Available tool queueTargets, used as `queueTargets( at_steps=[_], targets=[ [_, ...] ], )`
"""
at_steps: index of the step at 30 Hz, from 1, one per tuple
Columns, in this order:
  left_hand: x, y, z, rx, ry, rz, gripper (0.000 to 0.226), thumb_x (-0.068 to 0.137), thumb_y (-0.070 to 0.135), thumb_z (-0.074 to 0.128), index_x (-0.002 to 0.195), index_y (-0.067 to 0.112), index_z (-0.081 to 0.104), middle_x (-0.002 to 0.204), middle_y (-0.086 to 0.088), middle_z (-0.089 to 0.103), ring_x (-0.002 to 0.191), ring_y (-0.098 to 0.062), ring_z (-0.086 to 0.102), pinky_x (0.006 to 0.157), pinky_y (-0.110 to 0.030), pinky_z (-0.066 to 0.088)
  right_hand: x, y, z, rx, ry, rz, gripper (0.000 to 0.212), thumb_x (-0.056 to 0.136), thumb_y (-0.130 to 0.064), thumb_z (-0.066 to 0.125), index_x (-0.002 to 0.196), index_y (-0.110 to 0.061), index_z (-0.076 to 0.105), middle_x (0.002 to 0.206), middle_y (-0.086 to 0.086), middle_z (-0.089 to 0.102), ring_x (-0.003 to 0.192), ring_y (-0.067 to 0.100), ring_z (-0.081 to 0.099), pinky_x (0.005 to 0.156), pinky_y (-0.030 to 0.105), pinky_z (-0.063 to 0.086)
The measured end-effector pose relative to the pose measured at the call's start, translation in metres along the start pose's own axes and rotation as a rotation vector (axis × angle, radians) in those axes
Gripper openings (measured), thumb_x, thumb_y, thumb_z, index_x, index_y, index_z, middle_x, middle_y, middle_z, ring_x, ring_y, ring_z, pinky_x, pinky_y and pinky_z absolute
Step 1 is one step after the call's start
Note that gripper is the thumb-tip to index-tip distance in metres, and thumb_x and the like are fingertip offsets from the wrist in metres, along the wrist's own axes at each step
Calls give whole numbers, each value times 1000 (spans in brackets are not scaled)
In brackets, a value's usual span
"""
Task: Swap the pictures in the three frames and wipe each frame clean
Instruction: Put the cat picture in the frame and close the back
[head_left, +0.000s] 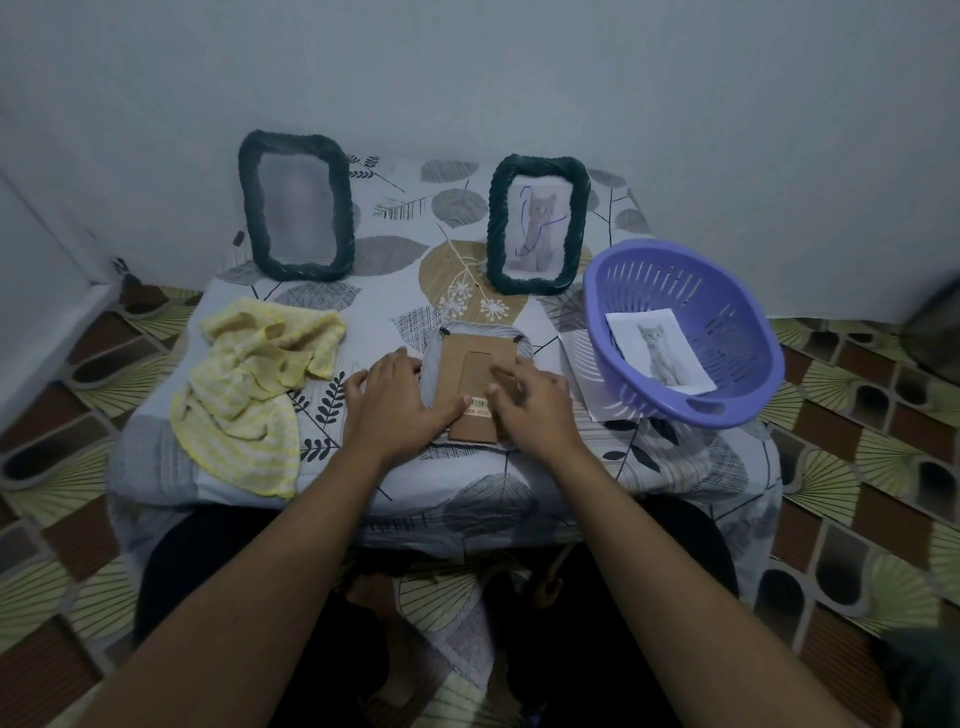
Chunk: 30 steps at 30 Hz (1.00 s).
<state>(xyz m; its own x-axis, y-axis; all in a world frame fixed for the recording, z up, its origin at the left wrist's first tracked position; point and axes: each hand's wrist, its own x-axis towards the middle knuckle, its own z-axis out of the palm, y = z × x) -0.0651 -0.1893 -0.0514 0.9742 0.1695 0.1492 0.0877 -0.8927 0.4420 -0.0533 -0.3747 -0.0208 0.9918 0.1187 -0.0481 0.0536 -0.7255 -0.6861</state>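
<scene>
A grey frame (470, 340) lies face down at the table's front middle, its brown cardboard back up. My left hand (402, 402) rests flat on the frame's left side, thumb across the lower back. Over the frame's right part is my right hand (530, 402), its fingers bent on the cardboard back. Two dark green woven frames stand at the back: the left one (296, 208) with a blurred picture, the right one (537, 223) with a cat picture. A yellow cloth (254, 395) lies crumpled at the left.
A purple slotted basket (680, 338) sits tilted at the right, holding a cat picture (660, 348). A white sheet (584, 374) lies partly under it. The small table wears a leaf-patterned cover (395, 291); patterned floor surrounds it and a pale wall stands behind.
</scene>
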Motion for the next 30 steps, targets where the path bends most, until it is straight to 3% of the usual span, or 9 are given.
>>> queueTargets(
  at_steps=[8, 12, 14, 17, 19, 21, 23, 26, 30],
  targets=[
    [-3, 0, -6, -94, -31, -3, 72, 75, 81, 50, 119, 23, 48, 123, 6, 55, 120, -15, 49, 105, -43, 23, 3, -8, 4, -61, -24, 7, 38, 97, -32, 57, 135, -32, 59, 158, 7, 37, 134, 30, 28, 108, 31, 24],
    [-4, -2, -18, -293, -81, -47, 58, 81, 62, 44, 126, 26, 54, 127, 8, 58, 126, -15, 46, 106, -35, 18, 3, -12, 4, -32, -25, 36, 37, 95, -30, 57, 131, -32, 62, 155, 6, 41, 135, 32, 30, 109, 32, 24],
    [-2, -5, -24, -426, -113, -102, 51, 82, 54, 47, 125, 29, 57, 122, 9, 62, 122, -16, 53, 112, -41, 28, 2, -15, 3, 16, -19, 19, 35, 94, -27, 57, 128, -29, 64, 147, 4, 50, 134, 31, 35, 109, 32, 26],
    [-1, -9, -36, -628, -61, -194, 30, 90, 36, 56, 120, 30, 61, 97, 8, 66, 96, -16, 63, 95, -41, 48, -1, -21, 5, 66, -30, -21, 38, 93, -34, 57, 130, -32, 63, 140, -2, 58, 131, 30, 46, 112, 37, 33],
    [-2, -6, -46, -692, 24, -204, 27, 94, 22, 56, 119, 28, 63, 82, 5, 63, 75, -12, 59, 76, -34, 47, -3, -27, 8, 67, -82, -30, 51, 92, -43, 53, 142, -36, 51, 145, -3, 54, 132, 32, 46, 110, 47, 38],
    [-3, -1, -60, -727, 106, -195, 27, 94, 16, 56, 119, 23, 66, 83, -1, 65, 67, -10, 55, 64, -28, 45, -5, -35, 10, 73, -150, -66, 59, 93, -46, 51, 150, -37, 39, 150, 0, 49, 134, 31, 46, 109, 50, 39],
    [-2, 5, -71, -756, 161, -185, 24, 93, 16, 58, 114, 21, 68, 89, -7, 68, 68, -10, 57, 61, -26, 49, -6, -43, 10, 167, -209, -94, 57, 98, -41, 53, 152, -38, 37, 153, 0, 46, 136, 26, 46, 110, 46, 39],
    [1, 13, -83, -758, 201, -196, 22, 82, 28, 65, 101, 21, 73, 83, -1, 69, 68, -13, 62, 68, -39, 57, -6, -54, 7, 371, -257, -49, 48, 101, -34, 52, 149, -34, 44, 150, -3, 48, 130, 15, 48, 101, 29, 38],
    [2, 29, -90, -634, 201, -132, 21, 82, 30, 67, 99, 23, 76, 81, 8, 71, 72, -12, 67, 70, -40, 60, 1, -64, -1, 608, -182, 80, 32, 103, -29, 49, 133, -22, 58, 126, -3, 61, 118, 18, 55, 85, 31, 44]
  ],
)
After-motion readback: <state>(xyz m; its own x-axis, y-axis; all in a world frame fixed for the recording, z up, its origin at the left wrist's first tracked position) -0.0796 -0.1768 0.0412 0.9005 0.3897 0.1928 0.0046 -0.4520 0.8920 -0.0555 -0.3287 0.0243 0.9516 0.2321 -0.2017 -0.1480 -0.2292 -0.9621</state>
